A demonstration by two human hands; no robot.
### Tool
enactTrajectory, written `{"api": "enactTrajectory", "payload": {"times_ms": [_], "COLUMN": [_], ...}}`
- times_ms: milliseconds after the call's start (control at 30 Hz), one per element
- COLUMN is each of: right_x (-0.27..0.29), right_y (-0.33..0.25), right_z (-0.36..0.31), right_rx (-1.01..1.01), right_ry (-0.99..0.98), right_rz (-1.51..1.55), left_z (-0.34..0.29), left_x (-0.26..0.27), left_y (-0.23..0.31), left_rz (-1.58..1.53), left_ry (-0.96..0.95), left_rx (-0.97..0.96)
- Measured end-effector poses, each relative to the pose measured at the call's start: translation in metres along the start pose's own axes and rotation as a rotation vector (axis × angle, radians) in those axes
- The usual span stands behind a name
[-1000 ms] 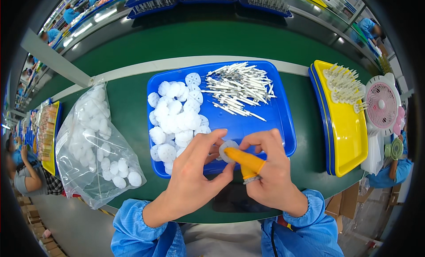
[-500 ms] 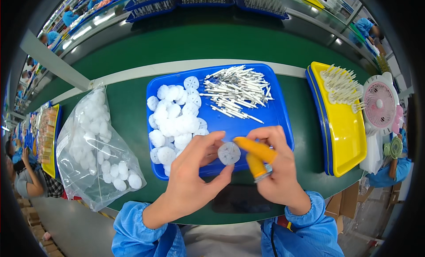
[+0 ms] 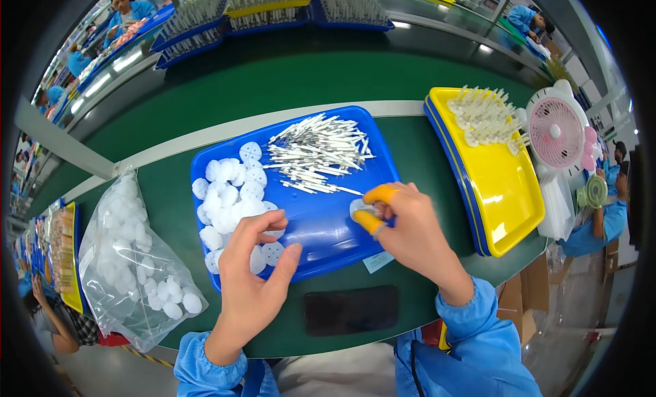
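Observation:
Over the front left of the blue tray [image 3: 321, 241], my left hand [image 3: 254, 277] is open, thumb and fingers apart with nothing between them. It hovers at the near edge of a heap of white plastic discs [image 3: 229, 202]; several show small holes. My right hand [image 3: 413, 226] wears yellow finger covers on thumb and forefinger. Those two fingers close on a translucent round disc [image 3: 356, 207] above the tray's right side; the fingers hide part of it. Thin white sticks with dark ends [image 3: 321, 151] lie piled at the back of the tray.
A clear bag of white discs [image 3: 126, 260] lies left. To the right, a yellow tray [image 3: 509, 206] holds discs with upright sticks, beside a pink-and-white fan [image 3: 557, 130]. A dark phone-like slab [image 3: 350, 310] sits in front. Loaded trays [image 3: 266, 11] stand beyond; co-workers are around.
My right hand has carried the disc rightward, away from my left hand. The left hand has let go and moved left to the disc heap. The view has shifted, uncovering the dark slab.

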State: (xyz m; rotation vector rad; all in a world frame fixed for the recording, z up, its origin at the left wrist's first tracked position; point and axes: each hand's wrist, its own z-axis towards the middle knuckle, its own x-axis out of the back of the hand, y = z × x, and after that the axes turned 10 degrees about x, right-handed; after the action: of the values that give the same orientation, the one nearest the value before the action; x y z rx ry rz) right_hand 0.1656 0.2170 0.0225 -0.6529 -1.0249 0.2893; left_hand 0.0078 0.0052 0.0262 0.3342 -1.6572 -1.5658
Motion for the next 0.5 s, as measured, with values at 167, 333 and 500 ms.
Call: {"api": "enactTrajectory", "payload": {"times_ms": [167, 333, 500], "right_x": [0.004, 0.01, 0.034], "right_y": [-0.004, 0.0, 0.005], "right_z": [-0.004, -0.005, -0.013], "right_rx": [-0.049, 0.022, 0.139], "right_ry": [-0.048, -0.045, 0.087], "right_rz": [-0.029, 0.021, 0.079], "left_z": [0.001, 0.014, 0.009], "left_x": [0.008, 0.009, 0.001], "left_y": [0.004, 0.0, 0.013], "left_rz": [0.214, 0.561, 0.82], "left_ry": [0.075, 0.098, 0.015], "left_rx": [-0.015, -0.131, -0.115]}}
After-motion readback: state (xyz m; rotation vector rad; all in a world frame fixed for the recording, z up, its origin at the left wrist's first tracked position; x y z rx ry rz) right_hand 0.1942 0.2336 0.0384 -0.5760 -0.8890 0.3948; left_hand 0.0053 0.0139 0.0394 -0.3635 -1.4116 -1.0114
